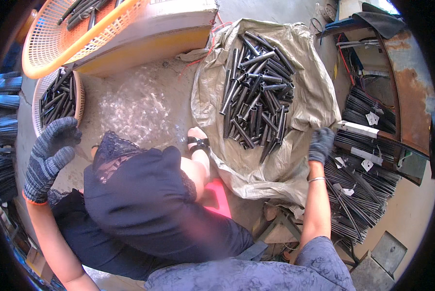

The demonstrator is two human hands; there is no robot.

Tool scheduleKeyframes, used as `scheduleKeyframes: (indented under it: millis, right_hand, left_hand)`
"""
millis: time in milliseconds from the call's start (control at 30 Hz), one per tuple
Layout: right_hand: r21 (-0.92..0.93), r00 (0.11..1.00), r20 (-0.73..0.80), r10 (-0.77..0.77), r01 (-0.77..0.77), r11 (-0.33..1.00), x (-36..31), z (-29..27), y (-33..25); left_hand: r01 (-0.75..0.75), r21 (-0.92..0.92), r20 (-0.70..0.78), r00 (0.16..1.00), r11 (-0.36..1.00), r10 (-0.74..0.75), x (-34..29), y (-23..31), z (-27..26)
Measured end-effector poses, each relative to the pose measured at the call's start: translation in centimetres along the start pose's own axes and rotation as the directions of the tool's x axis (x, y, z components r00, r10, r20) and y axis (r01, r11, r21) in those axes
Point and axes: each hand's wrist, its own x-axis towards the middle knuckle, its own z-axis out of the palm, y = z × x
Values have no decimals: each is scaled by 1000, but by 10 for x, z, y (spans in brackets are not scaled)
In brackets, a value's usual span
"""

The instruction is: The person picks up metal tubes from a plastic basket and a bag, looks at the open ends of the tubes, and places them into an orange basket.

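My left hand (52, 157), in a grey knitted glove with an orange cuff, is raised beside my knees. Its thumb and fingers are curved apart with nothing between them. Close beyond it stands a pale plastic basket (81, 99) of dark metal tubes (57, 99). My right hand (321, 145), gloved alike, is closed at the right edge of a spread tan woven sack (309, 77); its fingertips are partly hidden, but it appears to grip the fabric. A loose heap of short dark metal tubes (261, 92) lies on the sack.
An orange basket (42, 58) with metal parts sits upper left, by a large box (149, 48). Bundles of long thin rods (353, 194) lie right, beneath a rusty metal panel (409, 72). More bundles (4, 126) line the left. A pink stool (217, 199) is under me.
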Motion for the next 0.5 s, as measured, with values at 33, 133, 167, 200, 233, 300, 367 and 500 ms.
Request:
scheduleKeyframes:
  millis: [33,133,167,200,233,300,367,500]
  right_hand:
    - [135,999,-28,-16,20,991,-9,9,-21]
    - [433,872,490,-11,-232,871,-51,52,-50]
    - [515,734,679,-15,-461,723,-77,74,-41]
    - [385,653,750,-106,-301,872,-88,83,-42]
    - [259,546,822,-166,-99,961,-99,90,-41]
    - [-80,500,856,129,-118,990,-122,116,-2]
    - [-312,537,736,414,-273,910,-134,135,41]
    - [-24,623,682,382,-504,864,-128,165,91]
  left_hand:
    - [3,3,-3,1000,1000,-3,0,0,-1]
    - [32,47,7,999,998,-32,-4,7,-6]
    - [21,54,48,999,998,-23,4,-2,-8]
    - [21,71,72,997,997,-26,6,-5,-10]
    - [21,71,70,997,997,-26,7,-7,-10]
    - [30,74,58,998,997,-34,6,-8,-11]
    - [59,83,40,997,995,-62,5,-11,-13]
    - [90,115,33,995,989,-95,9,-12,-12]
